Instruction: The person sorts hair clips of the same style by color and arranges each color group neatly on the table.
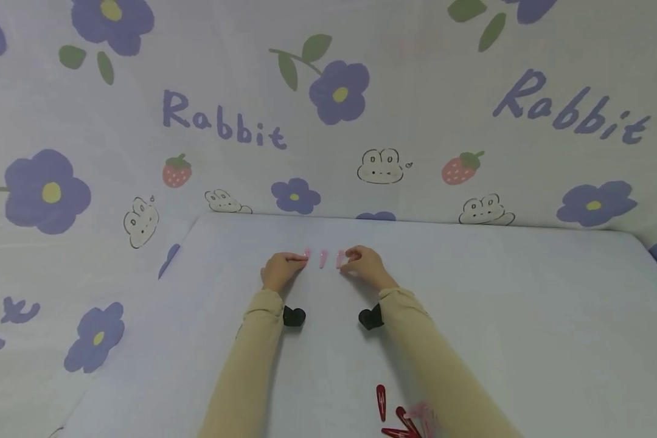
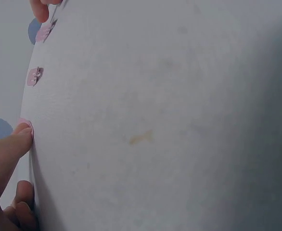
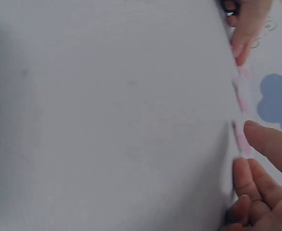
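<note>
Three pink hair clips lie in a row toward the far side of the white table. My left hand (image 1: 281,271) pinches the left pink hair clip (image 1: 308,251) between thumb and fingers, also seen in the left wrist view. The middle pink hair clip (image 1: 323,258) lies untouched between the hands. At the right pink hair clip (image 1: 340,258) is my right hand (image 1: 367,267). Its thumb and fingers stand apart around that clip in the right wrist view; whether they touch it, I cannot tell.
Several red hair clips (image 1: 381,403) and a pink clip (image 1: 427,420) lie near the front, beside the right sleeve. Dark wrist devices (image 1: 294,316) sit at both cuffs. A patterned cloth (image 1: 416,109) hangs behind the white table (image 1: 525,316).
</note>
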Available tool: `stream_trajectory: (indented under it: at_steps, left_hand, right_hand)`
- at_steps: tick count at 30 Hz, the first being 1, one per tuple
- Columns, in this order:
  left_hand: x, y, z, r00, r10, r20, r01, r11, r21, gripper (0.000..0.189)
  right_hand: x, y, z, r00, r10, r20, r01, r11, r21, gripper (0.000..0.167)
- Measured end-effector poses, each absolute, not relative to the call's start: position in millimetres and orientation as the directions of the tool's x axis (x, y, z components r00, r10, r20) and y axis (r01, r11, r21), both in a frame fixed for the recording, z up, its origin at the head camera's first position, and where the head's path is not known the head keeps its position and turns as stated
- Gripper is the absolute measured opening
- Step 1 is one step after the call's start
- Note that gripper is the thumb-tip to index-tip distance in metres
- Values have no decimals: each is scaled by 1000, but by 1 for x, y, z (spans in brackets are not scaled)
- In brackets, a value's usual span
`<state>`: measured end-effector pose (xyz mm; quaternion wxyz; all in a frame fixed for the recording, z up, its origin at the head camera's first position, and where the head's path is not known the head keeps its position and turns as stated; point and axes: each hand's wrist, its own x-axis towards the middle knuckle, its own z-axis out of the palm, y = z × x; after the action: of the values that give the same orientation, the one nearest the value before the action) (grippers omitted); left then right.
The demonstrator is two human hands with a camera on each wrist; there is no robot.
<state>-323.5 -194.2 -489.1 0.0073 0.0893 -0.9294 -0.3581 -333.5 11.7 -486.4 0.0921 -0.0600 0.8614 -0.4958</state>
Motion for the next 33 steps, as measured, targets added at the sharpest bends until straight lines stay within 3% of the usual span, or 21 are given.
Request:
stream_trajectory:
  at_steps: [5,8,12,19,33]
  left_hand:
    - [-323,-195,-487,-985,-167,-40,-152,743,652,18]
    - [-321,-195,-484,-986,-162,-31,-144,751,645,18]
    - [-320,-195,-482,-988,-151,-38,-140,752,644,19]
    - [-321,-199,-489,-991,-129,-34,-120,761,637,20]
    - [-321,-195,-490,-992,-127,-8,-103,762,639,20]
  right_hand:
    - [-341,25,-488,-943,-291,-164,25,428,-903,44]
    - [-352,32,-503,-930,-341,-135,5,355,-935,43]
    - [-341,36,-490,-924,-352,-146,24,330,-944,43]
    - [-296,47,-431,-918,-360,-165,24,364,-931,41]
    - [-279,82,-431,-894,-433,-113,-81,405,-911,40]
